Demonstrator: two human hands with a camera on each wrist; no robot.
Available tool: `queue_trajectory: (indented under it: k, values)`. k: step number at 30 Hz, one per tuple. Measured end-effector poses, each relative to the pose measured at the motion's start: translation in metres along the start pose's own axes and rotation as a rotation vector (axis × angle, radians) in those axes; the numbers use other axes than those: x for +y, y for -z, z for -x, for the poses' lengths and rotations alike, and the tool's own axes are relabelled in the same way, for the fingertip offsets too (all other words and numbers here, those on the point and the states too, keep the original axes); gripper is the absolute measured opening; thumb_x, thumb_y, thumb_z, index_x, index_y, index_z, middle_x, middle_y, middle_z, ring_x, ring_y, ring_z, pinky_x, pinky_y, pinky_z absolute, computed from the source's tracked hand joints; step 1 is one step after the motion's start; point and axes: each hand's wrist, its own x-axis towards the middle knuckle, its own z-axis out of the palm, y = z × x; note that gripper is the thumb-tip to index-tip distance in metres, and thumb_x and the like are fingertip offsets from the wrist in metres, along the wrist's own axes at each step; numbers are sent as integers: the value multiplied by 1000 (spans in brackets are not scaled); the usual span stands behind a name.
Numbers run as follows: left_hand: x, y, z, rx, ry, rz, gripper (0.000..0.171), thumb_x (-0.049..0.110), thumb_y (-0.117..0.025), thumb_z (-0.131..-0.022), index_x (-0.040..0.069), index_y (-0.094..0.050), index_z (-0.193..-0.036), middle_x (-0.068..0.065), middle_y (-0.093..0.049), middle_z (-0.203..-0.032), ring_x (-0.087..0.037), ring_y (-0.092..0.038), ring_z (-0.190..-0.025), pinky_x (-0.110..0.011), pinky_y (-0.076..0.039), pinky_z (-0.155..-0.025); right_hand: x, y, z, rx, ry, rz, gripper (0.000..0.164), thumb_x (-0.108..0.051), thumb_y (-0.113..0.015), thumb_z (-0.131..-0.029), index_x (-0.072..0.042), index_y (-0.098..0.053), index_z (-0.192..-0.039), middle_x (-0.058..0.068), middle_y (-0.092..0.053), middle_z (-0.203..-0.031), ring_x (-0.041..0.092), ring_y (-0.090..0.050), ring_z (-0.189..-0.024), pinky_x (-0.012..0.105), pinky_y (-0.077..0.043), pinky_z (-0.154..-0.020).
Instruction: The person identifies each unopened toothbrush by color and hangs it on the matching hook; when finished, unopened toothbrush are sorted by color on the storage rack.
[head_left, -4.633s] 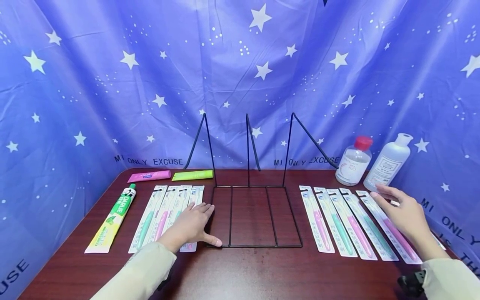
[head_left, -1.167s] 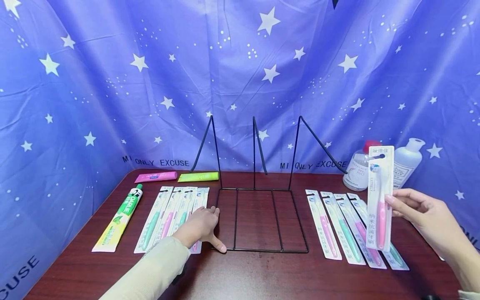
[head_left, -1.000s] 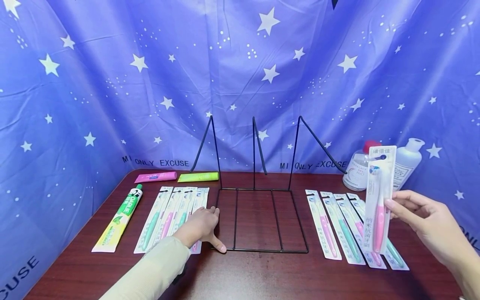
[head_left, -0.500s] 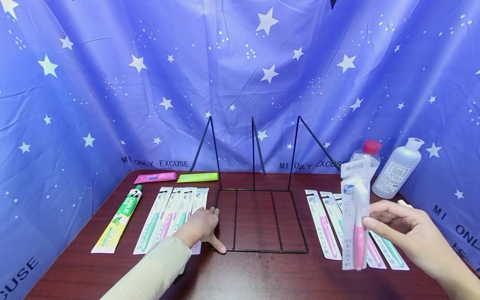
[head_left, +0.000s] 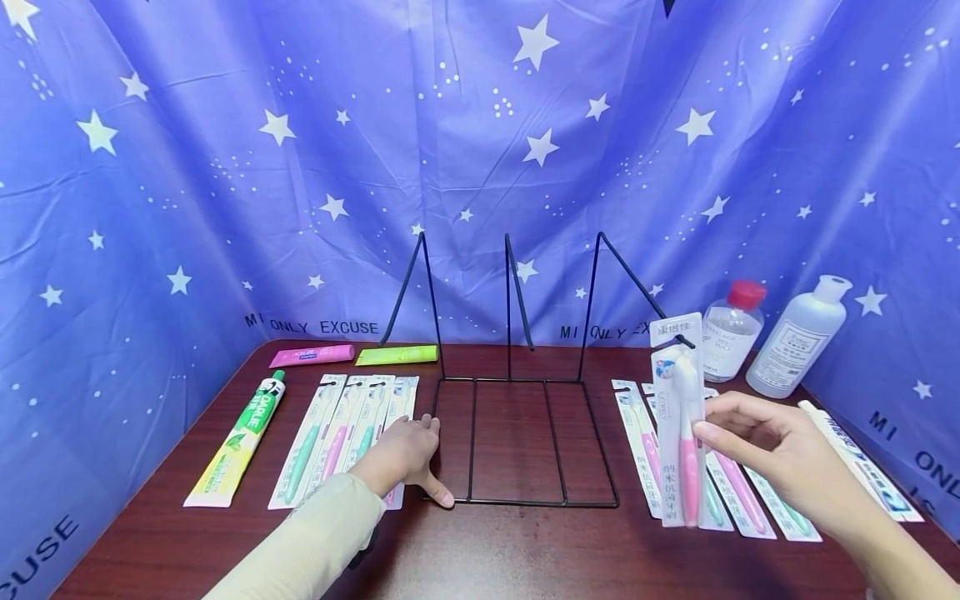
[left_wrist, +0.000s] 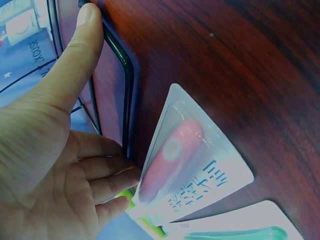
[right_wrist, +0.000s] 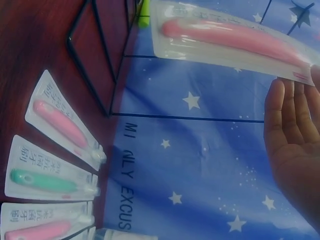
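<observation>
My right hand (head_left: 772,454) pinches a packaged pink toothbrush (head_left: 691,467) by its right edge, thumb in front. The pack is upright, raised before the right-hand row. Its top overlaps the end of the rack's right arm, which meets the hang hole in this view. In the right wrist view the pink handle (right_wrist: 235,40) shows through clear plastic. The black wire rack (head_left: 517,502) stands mid-table with three sloping arms. My left hand (head_left: 401,454) rests at its left front corner, thumb on the wire. Beside those fingers lies another pink toothbrush pack (left_wrist: 195,165), partly covered in the head view.
Several toothbrush packs (head_left: 750,508) lie right of the rack, several more (head_left: 303,450) left. A Darlie toothpaste tube (head_left: 236,442), pink tube (head_left: 311,356) and lime tube (head_left: 396,355) lie leftward. A red-capped bottle (head_left: 727,342), white bottle (head_left: 798,337) and white tube (head_left: 862,467) are rightward.
My right hand has picked up the pink toothbrush pack and carried it left, dipping and then rising to the rack's right arm. My left hand has stayed at the rack corner.
</observation>
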Motion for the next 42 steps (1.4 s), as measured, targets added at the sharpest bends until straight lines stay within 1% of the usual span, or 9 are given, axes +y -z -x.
queue_trajectory:
  k: [6,13,14,18,23,28,31,38,42]
  values:
    - [-1,-1,1,17,-8,-8,121,72,-70,-44,-8,-41,-131,-21,-46,-130,-27,-44,-121,-40,-31,-101,3,-7,-13,18,-89,5,15,-13,-56,-90,-11,-62,-104,3,-65,-85,16,-61,-76,24,-47,-66]
    - [-1,1,3,18,-10,22,120,71,-71,-45,-8,-41,-131,-21,-46,-131,-27,-43,-122,-40,-30,-102,9,-17,-38,25,-62,-51,19,-18,-50,-94,-8,-61,-106,5,-63,-86,17,-61,-76,23,-48,-69]
    - [-3,-3,1,29,-19,19,122,73,-69,-44,-8,-42,-130,-22,-46,-130,-28,-43,-121,-41,-31,-101,11,-18,-42,26,-53,-64,19,-18,-50,-94,-8,-61,-106,5,-63,-87,17,-61,-76,24,-48,-69]
    - [-4,-5,0,31,-19,25,122,74,-68,-43,-8,-42,-130,-22,-46,-130,-28,-44,-121,-41,-31,-101,18,-22,-58,23,-37,-120,21,-19,-50,-94,-4,-59,-105,4,-62,-88,17,-61,-76,26,-50,-67]
    - [-3,-2,2,25,-11,21,121,72,-69,-45,-7,-41,-132,-20,-45,-132,-26,-42,-123,-40,-30,-102,23,-26,-77,13,-52,-239,25,-20,-50,-94,1,-57,-104,2,-61,-88,12,-60,-78,27,-51,-69]
    - [-3,-3,3,28,-12,-1,122,74,-67,-45,-7,-41,-132,-20,-45,-132,-26,-42,-123,-40,-31,-101,27,-26,-94,17,-90,-346,22,-21,-53,-93,-2,-59,-102,0,-62,-84,10,-61,-75,28,-53,-68]
    - [-2,-3,4,32,-11,3,121,73,-68,-45,-7,-41,-131,-20,-46,-132,-26,-43,-122,-40,-31,-101,29,-28,-103,17,-106,-359,23,-23,-53,-92,-2,-59,-102,0,-63,-84,11,-61,-75,29,-53,-69]
    - [-2,-3,5,42,-13,26,119,72,-70,-46,-7,-42,-131,-20,-46,-131,-26,-43,-122,-40,-31,-101,32,-33,-124,16,-101,-306,36,-29,-51,-93,4,-54,-108,-1,-61,-90,9,-58,-86,32,-53,-72]
    - [-3,-2,5,49,-14,21,119,72,-70,-46,-8,-42,-130,-21,-46,-131,-26,-43,-121,-41,-31,-101,32,-37,-134,36,-105,-296,40,-31,-52,-92,5,-54,-108,-2,-62,-90,10,-59,-85,31,-53,-70]
